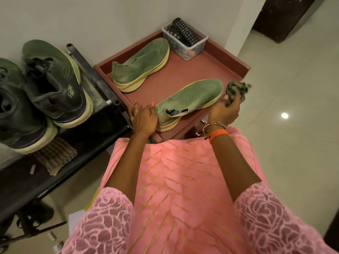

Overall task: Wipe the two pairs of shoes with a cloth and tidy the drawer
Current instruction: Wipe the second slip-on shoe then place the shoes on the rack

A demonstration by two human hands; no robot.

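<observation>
My left hand [144,118] steadies the heel of the green knit slip-on shoe [190,99] on the red counter [183,74]; my right hand [224,109], just beside its toe, clutches the crumpled dark cloth [236,90]. Wiping looks unfinished, and the dark laced sneakers [55,85] wait beyond my left hand.

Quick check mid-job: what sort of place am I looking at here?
Likely a home hallway or entry corner: tiled floor, shoes on a dark rack, and a tub of remote controls on a small red cabinet.

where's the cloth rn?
Head view, right of centre: the cloth is bunched in the right hand, just off the toe of the near green shoe, at the red tray's right edge.
</observation>
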